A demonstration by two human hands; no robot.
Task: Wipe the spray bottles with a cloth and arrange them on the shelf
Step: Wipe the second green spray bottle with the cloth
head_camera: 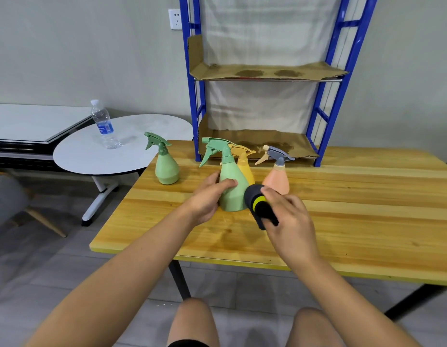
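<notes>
Head view: hands [207, 196] on green bottle [231, 186]

Four spray bottles [232, 186], one cloth [258, 209], one water bottle [103, 123], two tables [342, 196].

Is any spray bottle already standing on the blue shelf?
No, both cardboard-lined levels of the blue shelf hold no bottle; all four spray bottles stand on the wooden table.

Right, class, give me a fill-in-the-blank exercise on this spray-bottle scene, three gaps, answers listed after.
1. The left hand holds the light green plastic spray bottle on the ____ table.
2. The right hand presses a dark grey cloth with a ____ stripe against it.
3. The blue metal shelf holds ____ spray bottles.

Answers: wooden; yellow; no
</notes>
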